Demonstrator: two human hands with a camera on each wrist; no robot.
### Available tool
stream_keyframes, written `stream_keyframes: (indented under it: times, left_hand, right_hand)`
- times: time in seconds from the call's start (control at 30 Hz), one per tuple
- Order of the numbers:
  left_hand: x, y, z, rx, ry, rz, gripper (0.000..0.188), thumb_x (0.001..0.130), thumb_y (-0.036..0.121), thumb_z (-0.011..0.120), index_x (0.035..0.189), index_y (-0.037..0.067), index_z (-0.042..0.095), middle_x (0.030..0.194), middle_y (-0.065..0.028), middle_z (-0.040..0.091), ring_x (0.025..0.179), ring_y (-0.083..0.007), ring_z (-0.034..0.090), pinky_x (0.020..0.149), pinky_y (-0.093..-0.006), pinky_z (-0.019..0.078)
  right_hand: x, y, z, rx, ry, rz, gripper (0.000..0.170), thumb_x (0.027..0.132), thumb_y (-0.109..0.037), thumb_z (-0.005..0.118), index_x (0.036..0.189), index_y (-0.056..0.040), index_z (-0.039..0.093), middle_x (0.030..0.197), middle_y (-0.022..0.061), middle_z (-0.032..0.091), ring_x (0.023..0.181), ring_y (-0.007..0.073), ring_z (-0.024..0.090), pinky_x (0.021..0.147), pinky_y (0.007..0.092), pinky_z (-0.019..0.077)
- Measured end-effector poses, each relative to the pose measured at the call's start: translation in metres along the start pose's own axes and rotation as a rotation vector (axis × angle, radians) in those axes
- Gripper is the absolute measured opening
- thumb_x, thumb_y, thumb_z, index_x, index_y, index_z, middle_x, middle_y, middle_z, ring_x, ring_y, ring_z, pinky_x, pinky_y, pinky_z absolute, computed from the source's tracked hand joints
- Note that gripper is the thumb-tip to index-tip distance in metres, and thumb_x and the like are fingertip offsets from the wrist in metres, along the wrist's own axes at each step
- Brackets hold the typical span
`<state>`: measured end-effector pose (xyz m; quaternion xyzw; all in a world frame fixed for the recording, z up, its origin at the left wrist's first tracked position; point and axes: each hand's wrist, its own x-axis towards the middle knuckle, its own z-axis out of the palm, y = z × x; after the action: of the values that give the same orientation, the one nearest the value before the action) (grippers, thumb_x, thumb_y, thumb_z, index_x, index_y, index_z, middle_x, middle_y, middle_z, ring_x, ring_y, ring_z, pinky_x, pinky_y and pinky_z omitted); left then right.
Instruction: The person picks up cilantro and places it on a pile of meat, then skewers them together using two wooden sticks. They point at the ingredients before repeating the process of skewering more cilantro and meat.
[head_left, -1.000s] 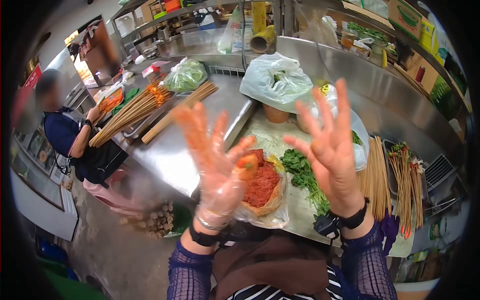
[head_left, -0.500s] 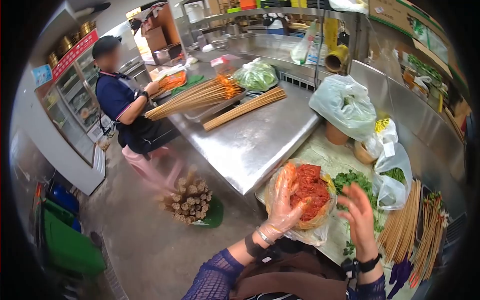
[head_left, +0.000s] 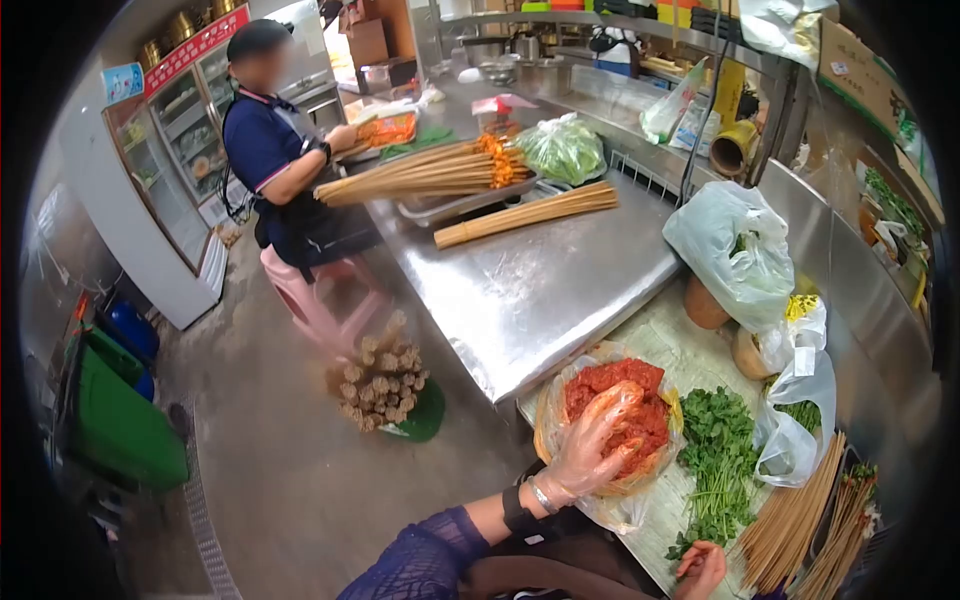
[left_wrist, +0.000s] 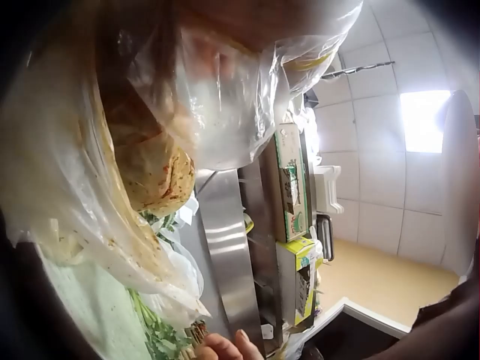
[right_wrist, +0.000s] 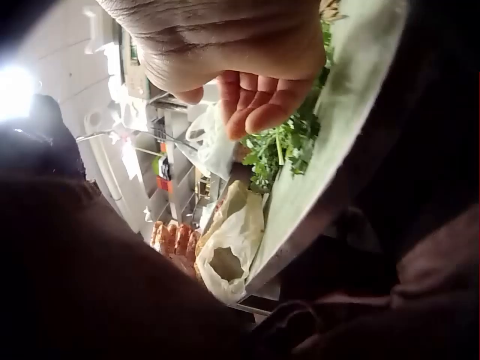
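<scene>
My left hand, in a clear plastic glove, hovers over a bowl lined with a plastic bag that holds red marinated meat. Its fingers are relaxed and overlap the meat in the head view; red smears show on the gloved fingers in the right wrist view. Bare and loosely curled, my right hand is at the front table edge beside a bunch of leafy green herbs. Nothing shows between its fingers.
Bare wooden skewers lie right of the herbs. Plastic bags stand behind. On the steel counter are a skewer bundle and skewers with orange ends. A seated person works at left; a skewer-filled bucket stands below.
Both hands have come down from raised, spread positions. The left has moved over the meat; the right has dropped to the table's front edge. The head view has swung left.
</scene>
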<state>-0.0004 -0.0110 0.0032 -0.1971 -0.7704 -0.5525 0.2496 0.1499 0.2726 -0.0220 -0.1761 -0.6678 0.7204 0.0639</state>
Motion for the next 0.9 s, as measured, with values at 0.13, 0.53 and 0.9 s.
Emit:
stream_keyframes:
  times: [0.13, 0.53, 0.9]
  left_hand:
    - [0.005, 0.006, -0.005, 0.080, -0.020, 0.065, 0.056, 0.081, 0.004, 0.063, 0.132, 0.000, 0.043, 0.134, -0.0196, 0.044, 0.121, -0.0299, 0.047, 0.093, -0.0352, 0.0488]
    - [-0.003, -0.001, 0.002, -0.174, -0.076, -0.135, 0.051, 0.082, 0.000, 0.060, 0.131, 0.001, 0.047, 0.124, -0.0167, 0.052, 0.095, -0.0216, 0.064, 0.081, -0.0311, 0.0516]
    - [-0.002, -0.005, 0.005, 0.017, 0.027, -0.073, 0.039, 0.085, -0.001, 0.062, 0.123, 0.000, 0.054, 0.123, -0.0112, 0.057, 0.116, -0.0195, 0.052, 0.098, -0.0326, 0.0434]
  right_hand:
    - [0.002, 0.018, 0.002, -0.043, -0.003, -0.034, 0.027, 0.096, -0.025, 0.048, 0.097, -0.0012, 0.060, 0.078, 0.0067, 0.060, 0.058, 0.0121, 0.051, 0.053, 0.0237, 0.0414]
    - [0.000, 0.018, 0.007, -0.088, 0.028, -0.007, 0.021, 0.095, -0.019, 0.047, 0.095, -0.0034, 0.061, 0.072, 0.0022, 0.056, 0.057, 0.0085, 0.046, 0.051, 0.0219, 0.0375]
    - [0.005, 0.017, 0.007, -0.179, -0.033, -0.162, 0.029, 0.096, -0.026, 0.047, 0.083, -0.0021, 0.057, 0.062, 0.0024, 0.053, 0.050, 0.0072, 0.045, 0.046, 0.0216, 0.0337]
